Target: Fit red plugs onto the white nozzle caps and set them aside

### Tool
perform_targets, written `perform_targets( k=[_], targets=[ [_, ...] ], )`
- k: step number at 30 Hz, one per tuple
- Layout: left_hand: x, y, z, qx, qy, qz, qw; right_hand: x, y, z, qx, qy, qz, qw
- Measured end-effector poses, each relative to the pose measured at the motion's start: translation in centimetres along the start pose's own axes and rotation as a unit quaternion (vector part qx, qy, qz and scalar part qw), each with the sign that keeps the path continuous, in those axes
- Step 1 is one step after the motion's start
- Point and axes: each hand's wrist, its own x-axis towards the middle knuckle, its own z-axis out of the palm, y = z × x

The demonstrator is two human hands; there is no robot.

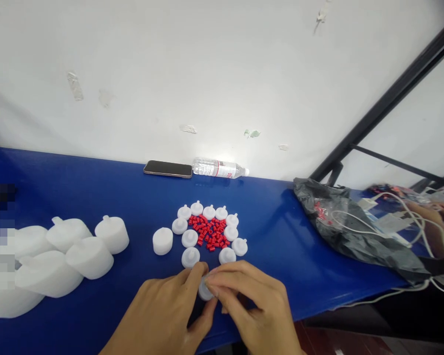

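Observation:
Both hands meet at the near edge of the blue table. My left hand and my right hand pinch one small white plastic cap between their fingertips. Just beyond them, several white caps with nozzles ring a pile of small red tubes. One wider white cap stands alone to the left of the ring.
Several large white caps lie at the left. A phone and a water bottle lie by the wall. A black plastic bag with white cables sits at the right, beside another person's hands.

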Motion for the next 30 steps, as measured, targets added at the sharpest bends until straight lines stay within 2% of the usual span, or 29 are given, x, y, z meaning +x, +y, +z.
perform_targets(
  k=[7,11,17,25,27,30],
  targets=[
    [0.1,-0.3,0.1,0.011,0.002,0.006,1.0,-0.1,0.5,0.8,0.031,0.021,0.019,0.999],
    [0.1,-0.2,0.1,-0.007,-0.011,-0.004,1.0,-0.3,0.7,0.9,0.028,0.013,0.025,0.999],
    [0.2,0.1,-0.2,0.006,-0.018,-0.009,1.0,-0.6,0.4,0.6,-0.038,-0.013,-0.007,0.999],
    [0.6,0.4,-0.7,0.01,-0.056,-0.027,0.998,-0.6,0.6,1.2,-0.028,-0.015,0.024,0.999],
    [0.4,0.4,-0.5,0.015,-0.041,-0.016,0.999,-0.6,0.5,0.9,-0.003,-0.015,0.031,0.999],
    [-0.2,0.2,-0.1,0.045,0.035,0.008,0.998,-0.7,0.2,-0.9,-0.018,0.009,0.016,1.0]
  ],
)
